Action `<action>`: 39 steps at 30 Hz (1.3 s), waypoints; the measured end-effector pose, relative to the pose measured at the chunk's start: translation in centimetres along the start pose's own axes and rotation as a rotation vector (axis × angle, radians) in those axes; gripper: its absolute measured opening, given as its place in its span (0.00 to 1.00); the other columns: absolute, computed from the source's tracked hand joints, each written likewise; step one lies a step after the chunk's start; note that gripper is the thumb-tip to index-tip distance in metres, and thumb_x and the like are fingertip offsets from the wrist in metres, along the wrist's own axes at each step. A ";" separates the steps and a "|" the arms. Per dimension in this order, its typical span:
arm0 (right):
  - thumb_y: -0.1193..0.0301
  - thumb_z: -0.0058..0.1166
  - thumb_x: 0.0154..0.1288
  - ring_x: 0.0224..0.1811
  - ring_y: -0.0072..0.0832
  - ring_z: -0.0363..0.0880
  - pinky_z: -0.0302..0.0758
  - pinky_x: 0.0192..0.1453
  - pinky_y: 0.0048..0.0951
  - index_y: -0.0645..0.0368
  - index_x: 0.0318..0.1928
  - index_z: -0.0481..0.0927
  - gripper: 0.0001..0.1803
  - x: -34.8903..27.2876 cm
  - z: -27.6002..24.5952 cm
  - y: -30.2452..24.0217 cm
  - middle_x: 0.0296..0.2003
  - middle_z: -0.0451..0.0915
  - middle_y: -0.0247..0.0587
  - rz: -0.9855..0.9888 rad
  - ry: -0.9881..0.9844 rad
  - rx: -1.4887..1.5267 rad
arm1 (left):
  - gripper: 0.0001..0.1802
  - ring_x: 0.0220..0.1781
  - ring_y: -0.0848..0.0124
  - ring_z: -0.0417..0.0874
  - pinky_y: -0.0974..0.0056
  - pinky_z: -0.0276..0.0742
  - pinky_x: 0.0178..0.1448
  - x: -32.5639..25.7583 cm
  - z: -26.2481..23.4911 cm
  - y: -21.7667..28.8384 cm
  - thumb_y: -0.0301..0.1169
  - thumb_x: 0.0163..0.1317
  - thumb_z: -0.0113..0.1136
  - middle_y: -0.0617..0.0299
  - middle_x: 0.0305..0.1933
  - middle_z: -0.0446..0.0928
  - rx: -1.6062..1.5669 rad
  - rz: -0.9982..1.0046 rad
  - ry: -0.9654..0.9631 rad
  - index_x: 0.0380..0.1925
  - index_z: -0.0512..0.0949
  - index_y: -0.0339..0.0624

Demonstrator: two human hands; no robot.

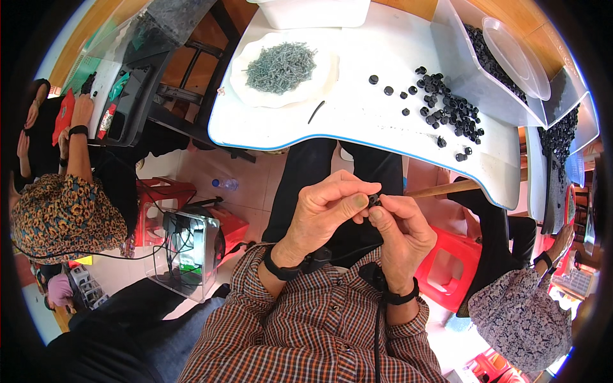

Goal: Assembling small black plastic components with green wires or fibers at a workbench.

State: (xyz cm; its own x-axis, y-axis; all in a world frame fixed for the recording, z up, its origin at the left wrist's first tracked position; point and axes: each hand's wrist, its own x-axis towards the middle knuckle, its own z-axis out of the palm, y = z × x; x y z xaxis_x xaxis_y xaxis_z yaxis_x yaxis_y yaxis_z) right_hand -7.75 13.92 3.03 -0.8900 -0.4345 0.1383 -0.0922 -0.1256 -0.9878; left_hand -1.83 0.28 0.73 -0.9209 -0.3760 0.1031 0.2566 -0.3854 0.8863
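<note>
My left hand (329,207) and my right hand (403,233) meet above my lap, short of the table's front edge. Thumbs and fingertips of both are pinched together on a small black plastic part (373,200); the fingers cover most of it. Beyond them on the white table lies a loose heap of small black plastic caps (450,108), with a few strays around it. A pale scalloped plate (239,80) at the back left carries a pile of thin grey-green screw-like pieces (281,67). A short black strip (316,112) lies in front of the plate.
The white table (357,121) has a wavy blue edge. At its right stands a clear bin (491,96) of black parts with a round lid (517,57); a white tub (313,13) is at the back. Co-workers sit left and right. Red stools (450,265) stand nearby.
</note>
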 end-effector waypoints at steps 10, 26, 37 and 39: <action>0.84 0.62 0.58 0.37 0.19 0.80 0.77 0.41 0.18 0.67 0.41 0.82 0.09 0.2 -0.2 0.2 0.36 0.81 0.39 0.039 0.010 0.026 | 0.13 0.34 0.76 0.80 0.74 0.79 0.36 0.1 -0.2 0.6 0.26 0.67 0.56 0.59 0.39 0.75 0.067 -0.017 -0.034 0.49 0.80 0.34; 0.83 0.62 0.59 0.33 0.20 0.79 0.78 0.38 0.18 0.68 0.41 0.82 0.09 0.3 -0.1 0.5 0.35 0.81 0.39 0.115 0.022 0.162 | 0.11 0.34 0.79 0.79 0.75 0.78 0.38 0.1 -0.1 0.1 0.24 0.66 0.57 0.63 0.39 0.75 -0.004 -0.050 -0.008 0.48 0.80 0.35; 0.83 0.62 0.59 0.33 0.19 0.79 0.77 0.39 0.18 0.66 0.40 0.81 0.08 0.3 -0.2 1.1 0.35 0.80 0.38 0.119 0.018 0.204 | 0.12 0.33 0.76 0.78 0.74 0.77 0.35 0.0 0.0 -0.2 0.27 0.66 0.58 0.59 0.40 0.75 -0.012 -0.018 -0.026 0.48 0.80 0.34; 0.83 0.62 0.59 0.33 0.19 0.79 0.77 0.39 0.18 0.66 0.40 0.81 0.08 0.3 -0.3 1.1 0.35 0.80 0.38 0.124 0.022 0.216 | 0.13 0.33 0.76 0.78 0.74 0.77 0.35 0.0 -0.1 -0.2 0.27 0.66 0.58 0.59 0.40 0.75 -0.037 -0.030 -0.026 0.48 0.80 0.34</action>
State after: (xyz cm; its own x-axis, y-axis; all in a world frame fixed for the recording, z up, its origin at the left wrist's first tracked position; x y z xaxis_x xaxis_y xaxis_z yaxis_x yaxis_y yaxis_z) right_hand -8.25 13.91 1.96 -0.8982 -0.4394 0.0128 0.1141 -0.2612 -0.9585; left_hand -1.87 0.30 0.52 -0.9355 -0.3419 0.0890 0.2392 -0.4273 0.8719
